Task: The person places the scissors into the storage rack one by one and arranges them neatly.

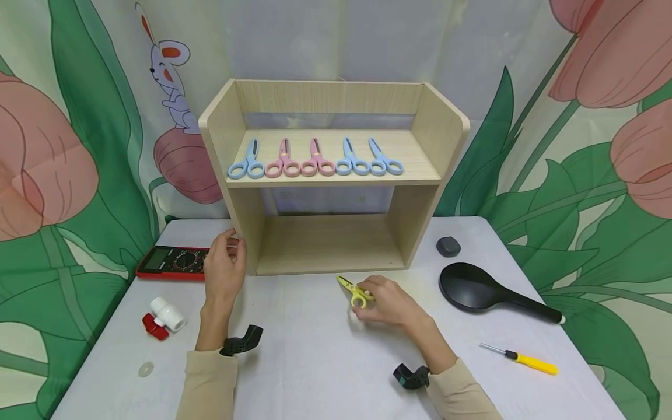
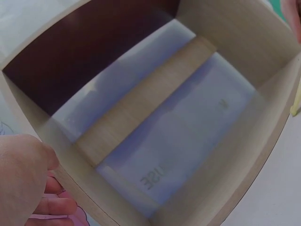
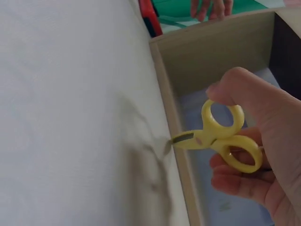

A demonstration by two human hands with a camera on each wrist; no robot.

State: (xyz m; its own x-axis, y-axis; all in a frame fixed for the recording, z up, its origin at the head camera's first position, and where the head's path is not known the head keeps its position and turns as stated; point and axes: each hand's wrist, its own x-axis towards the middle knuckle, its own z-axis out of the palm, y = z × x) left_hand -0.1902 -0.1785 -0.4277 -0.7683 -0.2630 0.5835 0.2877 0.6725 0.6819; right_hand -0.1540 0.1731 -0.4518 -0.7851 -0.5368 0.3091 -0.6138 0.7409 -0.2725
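My right hand (image 1: 388, 300) pinches a pair of yellow scissors (image 3: 221, 134) by the handle rings, thumb at one ring and fingers behind the other. In the head view the blades point left and away, just in front of the wooden shelf (image 1: 328, 273). The left hand (image 1: 226, 268) is at the outer left side of the shelf, its loosely bent fingers (image 2: 56, 205) beside the side panel's front edge. On the upper board (image 1: 328, 135) stand blue scissors (image 1: 248, 160) and pink scissors (image 1: 283, 159) in a row, several pairs in all, handles toward me.
Left of the shelf lies a red multimeter (image 1: 170, 262), partly behind the left hand. Nearer are a white pipe fitting with red handle (image 1: 168, 315) and a small clear disc (image 1: 146, 369). At right are a dark rounded object (image 1: 448, 246), a black ladle (image 1: 472, 286) and a yellow-handled screwdriver (image 1: 532, 363).
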